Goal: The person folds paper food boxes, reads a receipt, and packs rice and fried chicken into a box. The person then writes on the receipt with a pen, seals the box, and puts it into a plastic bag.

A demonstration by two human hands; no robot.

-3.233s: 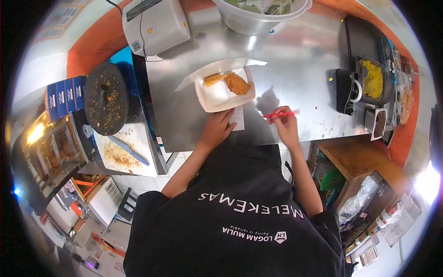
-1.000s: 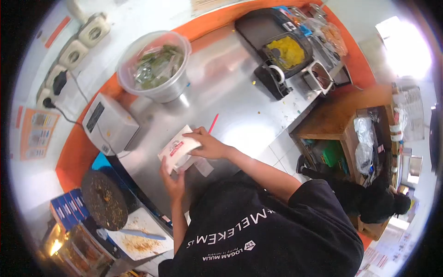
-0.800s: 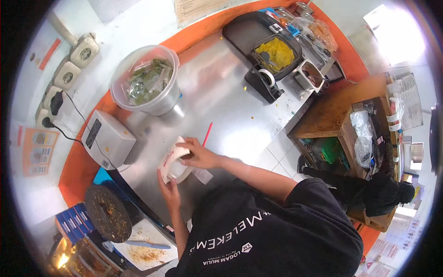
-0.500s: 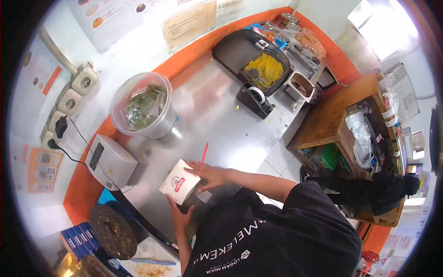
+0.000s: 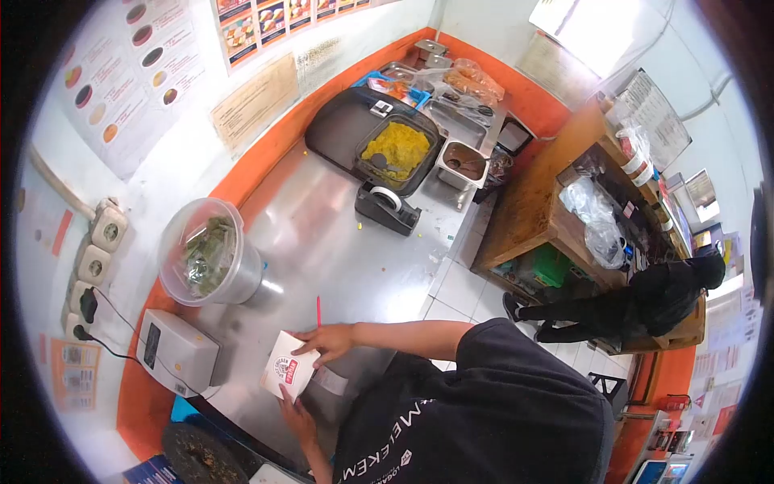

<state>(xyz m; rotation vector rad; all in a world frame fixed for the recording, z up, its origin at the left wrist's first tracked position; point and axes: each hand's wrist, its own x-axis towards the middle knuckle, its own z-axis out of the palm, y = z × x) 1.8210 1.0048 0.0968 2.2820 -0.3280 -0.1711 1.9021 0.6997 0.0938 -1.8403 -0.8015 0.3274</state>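
A white printed food box with a red label sits at the near part of the metal counter. My right hand holds its upper right edge, fingers bent over the top. From below, my left hand grips the lower edge, its fingertips against the cardboard; part of that grip is hidden. A red pen or stick pokes out just past my right hand. Close to my right wrist lies a pale slip of paper.
A clear tub of green-filled packets and a white label printer-like device stand along the wall. Farther off are a tape dispenser, a yellow-filled container and a steel pan. Another person stands by a wooden cabinet.
My view has turned, so the counter and its things sit lower and further left. Both hands stay on the food box, whose printed top now shows more squarely. The other person shows more fully.
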